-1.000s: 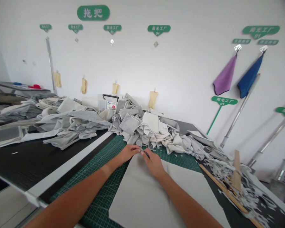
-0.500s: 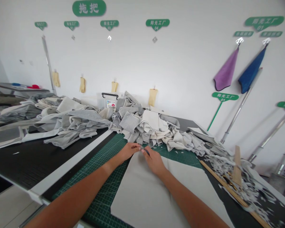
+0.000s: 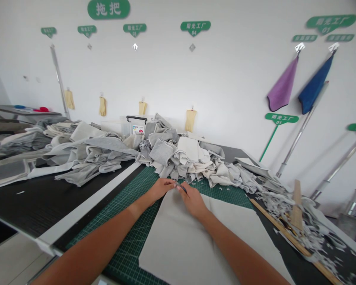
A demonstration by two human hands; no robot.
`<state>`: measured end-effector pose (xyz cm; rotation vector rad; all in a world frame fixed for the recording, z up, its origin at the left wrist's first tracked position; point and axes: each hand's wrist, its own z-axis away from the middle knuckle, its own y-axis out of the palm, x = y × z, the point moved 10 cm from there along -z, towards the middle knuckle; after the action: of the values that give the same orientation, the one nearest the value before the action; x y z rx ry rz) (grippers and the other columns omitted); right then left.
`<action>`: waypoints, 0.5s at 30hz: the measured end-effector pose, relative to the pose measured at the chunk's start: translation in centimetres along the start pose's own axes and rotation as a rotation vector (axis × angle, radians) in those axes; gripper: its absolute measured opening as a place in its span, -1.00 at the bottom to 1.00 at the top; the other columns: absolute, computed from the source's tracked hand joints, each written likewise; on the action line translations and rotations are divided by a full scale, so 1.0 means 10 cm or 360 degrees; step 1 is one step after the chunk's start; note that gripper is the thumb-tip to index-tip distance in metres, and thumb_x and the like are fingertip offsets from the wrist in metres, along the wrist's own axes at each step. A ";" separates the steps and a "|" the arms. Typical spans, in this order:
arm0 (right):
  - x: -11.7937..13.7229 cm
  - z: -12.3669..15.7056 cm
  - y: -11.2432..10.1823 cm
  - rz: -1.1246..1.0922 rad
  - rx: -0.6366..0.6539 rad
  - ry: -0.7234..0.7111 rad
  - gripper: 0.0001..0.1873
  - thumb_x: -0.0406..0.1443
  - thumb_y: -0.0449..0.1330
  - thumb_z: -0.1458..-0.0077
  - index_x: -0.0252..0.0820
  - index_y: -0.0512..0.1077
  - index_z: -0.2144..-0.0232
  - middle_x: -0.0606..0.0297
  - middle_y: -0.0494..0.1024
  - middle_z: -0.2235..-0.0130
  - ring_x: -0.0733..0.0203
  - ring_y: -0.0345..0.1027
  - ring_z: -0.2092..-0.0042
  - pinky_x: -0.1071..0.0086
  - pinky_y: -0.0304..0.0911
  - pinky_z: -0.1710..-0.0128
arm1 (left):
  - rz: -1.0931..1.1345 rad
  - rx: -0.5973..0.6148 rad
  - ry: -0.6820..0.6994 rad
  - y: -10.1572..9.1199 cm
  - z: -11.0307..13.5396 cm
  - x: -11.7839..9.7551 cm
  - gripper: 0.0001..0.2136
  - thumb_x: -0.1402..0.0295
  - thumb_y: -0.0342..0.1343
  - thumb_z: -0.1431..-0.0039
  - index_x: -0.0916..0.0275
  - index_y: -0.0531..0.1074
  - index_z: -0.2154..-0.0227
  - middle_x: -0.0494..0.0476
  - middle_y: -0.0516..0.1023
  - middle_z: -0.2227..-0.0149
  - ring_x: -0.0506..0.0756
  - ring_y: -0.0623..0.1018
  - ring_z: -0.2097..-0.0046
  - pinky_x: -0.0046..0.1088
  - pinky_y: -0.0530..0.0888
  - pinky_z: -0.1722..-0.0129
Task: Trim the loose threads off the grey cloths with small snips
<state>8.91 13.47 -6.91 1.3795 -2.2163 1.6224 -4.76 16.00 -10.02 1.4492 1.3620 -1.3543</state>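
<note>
A flat light grey cloth [image 3: 180,241] lies on the green cutting mat [image 3: 127,221]. Both my hands meet at its far corner. My left hand [image 3: 160,189] pinches the cloth's corner with closed fingers. My right hand [image 3: 192,202] is closed round a small dark tool [image 3: 180,186], perhaps a pen or a blade, whose tip points at the same corner. The two hands almost touch.
A big heap of grey and cream cloths [image 3: 178,158] lies just beyond the hands, with more piles [image 3: 65,150] at the left. Cloth scraps and a wooden ruler [image 3: 293,241] lie along the right. A clear box [image 3: 133,126] stands at the wall.
The view has shifted slightly; both hands stay at the cloth's far corner with almost no movement.
</note>
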 end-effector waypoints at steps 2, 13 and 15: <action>0.00 0.00 0.01 -0.0030 0.0008 -0.0005 -0.68 -0.10 -0.07 -0.40 -0.12 0.29 0.33 0.36 0.41 0.42 0.23 0.29 0.39 0.44 0.02 0.36 | 0.0008 0.0001 -0.0010 0.01 0.01 -0.01 -0.65 0.10 0.23 -0.12 0.34 0.62 0.25 0.15 0.65 0.27 0.11 0.54 0.24 -0.44 0.41 0.20; -0.01 0.00 0.01 -0.0145 0.0011 -0.0005 -0.63 -0.08 -0.10 -0.42 -0.12 0.29 0.36 0.37 0.39 0.44 0.24 0.27 0.39 0.43 0.03 0.36 | 0.0063 0.0002 -0.0056 0.01 0.03 0.00 -0.61 0.05 0.26 -0.08 0.33 0.62 0.26 0.15 0.65 0.28 0.11 0.55 0.24 -0.44 0.42 0.20; -0.01 -0.01 -0.01 -0.0176 -0.0020 -0.0007 -0.59 -0.07 -0.14 -0.43 -0.12 0.28 0.38 0.37 0.38 0.45 0.24 0.25 0.40 0.42 0.03 0.36 | 0.0114 0.0028 -0.0090 0.04 0.05 0.00 -0.60 0.04 0.27 -0.08 0.32 0.62 0.24 0.16 0.66 0.27 0.11 0.56 0.24 -0.44 0.43 0.21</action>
<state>8.97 13.56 -6.89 1.4756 -2.1079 1.5674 -4.43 15.43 -10.18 1.4468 1.2531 -1.3544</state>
